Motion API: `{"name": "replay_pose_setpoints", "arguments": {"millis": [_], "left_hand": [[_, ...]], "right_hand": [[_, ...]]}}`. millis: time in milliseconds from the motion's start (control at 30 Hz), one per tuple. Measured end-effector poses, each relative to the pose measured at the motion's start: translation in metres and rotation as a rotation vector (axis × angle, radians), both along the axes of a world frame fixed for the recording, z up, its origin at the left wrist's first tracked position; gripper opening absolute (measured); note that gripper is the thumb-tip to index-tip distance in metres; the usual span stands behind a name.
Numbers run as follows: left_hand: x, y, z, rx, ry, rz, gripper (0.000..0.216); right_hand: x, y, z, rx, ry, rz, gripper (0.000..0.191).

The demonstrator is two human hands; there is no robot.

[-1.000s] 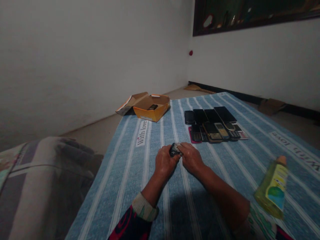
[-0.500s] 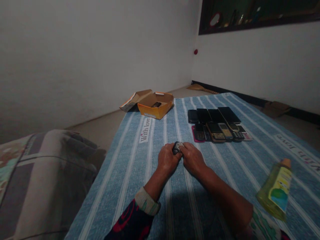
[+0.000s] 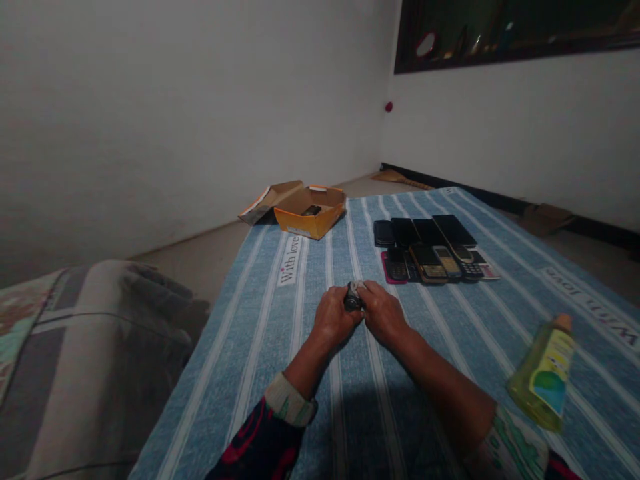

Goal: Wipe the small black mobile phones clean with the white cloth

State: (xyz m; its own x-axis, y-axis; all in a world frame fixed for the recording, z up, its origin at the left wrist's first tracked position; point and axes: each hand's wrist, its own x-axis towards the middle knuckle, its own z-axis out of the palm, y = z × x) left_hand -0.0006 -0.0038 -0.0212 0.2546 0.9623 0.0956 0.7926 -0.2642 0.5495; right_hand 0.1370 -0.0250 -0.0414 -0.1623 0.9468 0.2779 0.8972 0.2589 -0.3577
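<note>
My left hand (image 3: 336, 316) is closed around a small black mobile phone (image 3: 353, 300) with silvery curved lines, over the middle of the bed or table cover. Most of the phone is hidden by my fingers. Against its upper right side, my right hand (image 3: 383, 312) pinches a pale crumpled cloth (image 3: 358, 285). Both hands touch, thumbs close together. Beyond them to the right lie two rows of phones: black touchscreen phones (image 3: 433, 231) at the back, and several keypad phones (image 3: 427, 262) in front, one with a pink edge.
An open orange cardboard box (image 3: 320, 223) holds a dark phone (image 3: 311, 210) at the far left. A bottle of yellow-green liquid (image 3: 543, 373) lies at the right. Beneath is a blue striped cloth (image 3: 255, 333). A grey draped blanket (image 3: 100, 347) is at the left.
The hands stay in place while the phone turns slightly, showing more of its dark face. The cloth stays pressed to it. The view shifts slightly.
</note>
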Motion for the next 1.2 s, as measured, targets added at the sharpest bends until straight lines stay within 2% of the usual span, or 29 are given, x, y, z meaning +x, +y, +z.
{"name": "replay_pose_setpoints", "arguments": {"millis": [233, 500, 733, 900, 1100, 1200], "left_hand": [[-0.001, -0.001, 0.000, -0.004, 0.017, -0.028, 0.030], [-0.004, 0.003, 0.000, -0.005, -0.022, -0.049, 0.036], [-0.005, 0.004, 0.000, 0.023, -0.014, -0.071, 0.033], [-0.007, 0.004, 0.001, 0.000, -0.020, -0.090, 0.038], [-0.009, 0.005, 0.001, 0.007, -0.046, -0.102, 0.032], [-0.009, 0.004, 0.001, 0.005, -0.053, -0.110, 0.031]], "right_hand": [[-0.002, -0.014, 0.003, -0.015, 0.014, 0.007, 0.034], [-0.003, 0.001, 0.008, -0.031, -0.047, -0.039, 0.027], [-0.009, -0.013, 0.008, -0.016, -0.126, 0.007, 0.029], [-0.008, -0.003, 0.016, -0.046, -0.113, -0.032, 0.024], [-0.009, -0.009, 0.006, 0.031, -0.104, 0.041, 0.031], [-0.008, -0.010, 0.004, 0.022, -0.118, 0.026, 0.029]]}}
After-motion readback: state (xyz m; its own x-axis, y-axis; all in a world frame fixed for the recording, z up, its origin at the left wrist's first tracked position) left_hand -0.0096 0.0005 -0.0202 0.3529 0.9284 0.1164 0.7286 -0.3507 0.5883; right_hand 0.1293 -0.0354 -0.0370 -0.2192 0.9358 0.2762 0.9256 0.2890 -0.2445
